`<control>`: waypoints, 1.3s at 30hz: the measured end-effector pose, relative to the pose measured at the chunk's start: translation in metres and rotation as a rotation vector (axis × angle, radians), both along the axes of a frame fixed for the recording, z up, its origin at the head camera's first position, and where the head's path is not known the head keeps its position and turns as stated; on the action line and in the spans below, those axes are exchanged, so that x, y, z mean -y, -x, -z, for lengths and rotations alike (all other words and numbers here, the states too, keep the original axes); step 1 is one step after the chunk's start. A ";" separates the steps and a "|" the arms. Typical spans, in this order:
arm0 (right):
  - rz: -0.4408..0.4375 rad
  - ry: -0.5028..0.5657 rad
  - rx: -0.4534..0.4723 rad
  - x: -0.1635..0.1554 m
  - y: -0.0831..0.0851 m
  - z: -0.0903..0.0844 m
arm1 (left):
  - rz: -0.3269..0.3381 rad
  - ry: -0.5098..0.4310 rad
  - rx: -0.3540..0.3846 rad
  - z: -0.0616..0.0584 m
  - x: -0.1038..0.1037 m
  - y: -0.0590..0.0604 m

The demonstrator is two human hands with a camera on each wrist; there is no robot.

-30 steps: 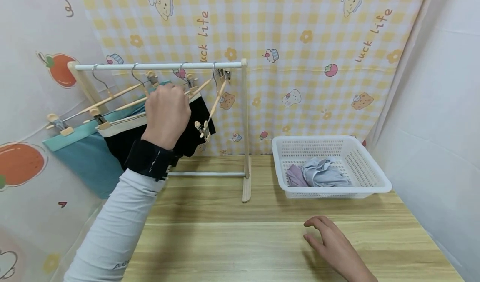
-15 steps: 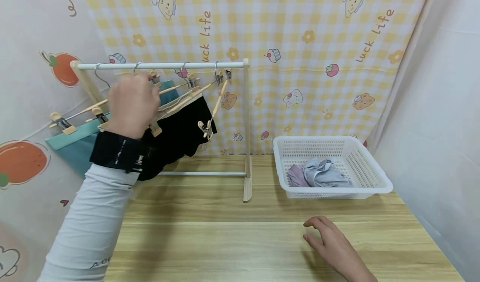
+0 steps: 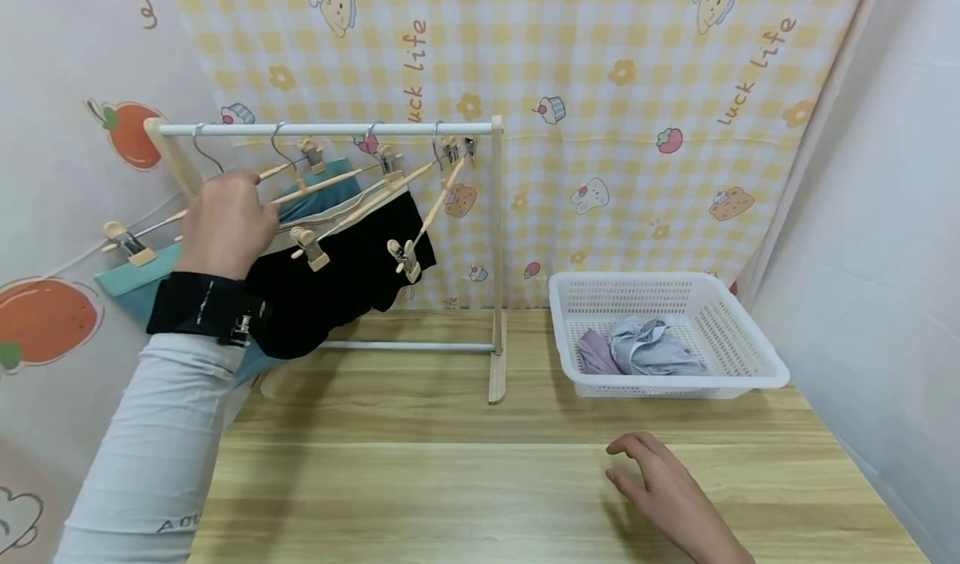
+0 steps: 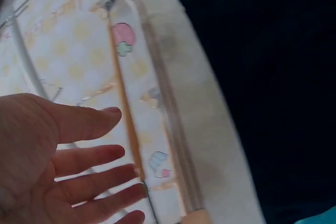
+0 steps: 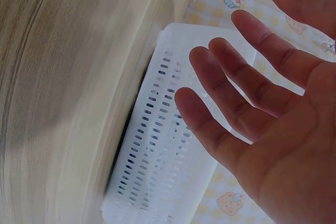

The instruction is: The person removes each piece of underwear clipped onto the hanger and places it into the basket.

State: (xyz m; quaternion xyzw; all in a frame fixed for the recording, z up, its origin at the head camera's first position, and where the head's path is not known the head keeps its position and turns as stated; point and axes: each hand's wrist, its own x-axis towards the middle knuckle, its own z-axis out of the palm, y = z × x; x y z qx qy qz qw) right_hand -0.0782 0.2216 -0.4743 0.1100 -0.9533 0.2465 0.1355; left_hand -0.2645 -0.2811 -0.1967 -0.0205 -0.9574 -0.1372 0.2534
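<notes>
My left hand (image 3: 228, 227) is at the left part of the drying rack, over the hangers. Its fingers are spread in the left wrist view, fingertips right at a wooden hanger bar (image 4: 123, 98), the thumb apart from them. Teal clothing (image 3: 138, 277) hangs from clips behind and below this hand, partly hidden by it. Just right of it, black shorts (image 3: 337, 277) with a pale waistband hang from another clip hanger (image 3: 375, 202). My right hand (image 3: 667, 493) is held low over the table in front of the basket, fingers loosely bent and holding nothing.
A white plastic basket (image 3: 667, 385) with lilac cloth (image 3: 596, 354) and pale blue cloth (image 3: 648, 347) stands at the back right. The rack's top rail (image 3: 322, 129) carries several hangers, and a bare clip hanger (image 3: 442, 202) hangs near its right post (image 3: 498, 239).
My left hand has moved left along the rack, from over the black shorts towards the teal clothing, uncovering the shorts' front clip. The right hand has stayed still.
</notes>
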 end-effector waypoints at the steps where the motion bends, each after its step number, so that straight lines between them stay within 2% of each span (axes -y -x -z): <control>1: 0.001 0.000 0.003 0.000 0.000 0.000 | 0.004 0.008 -0.001 0.003 0.002 0.002; 8: 0.015 0.004 0.049 -0.001 -0.002 -0.001 | 0.047 0.047 -0.047 0.016 0.007 0.009; 13: 0.020 0.004 0.067 -0.001 -0.003 -0.002 | 0.103 0.028 -0.106 0.022 0.007 0.010; 16: 0.022 0.005 0.070 -0.002 -0.003 -0.002 | 0.122 0.002 -0.108 0.023 0.006 0.011; 25: 0.022 0.008 0.091 -0.004 -0.003 -0.002 | 0.097 -0.035 -0.125 0.023 0.002 0.009; 31: 0.022 0.002 0.070 -0.005 -0.004 -0.001 | 0.090 -0.041 -0.145 0.022 0.002 0.006; 39: 0.026 -0.007 0.060 -0.005 -0.005 0.001 | 0.088 -0.045 -0.196 0.019 0.000 0.002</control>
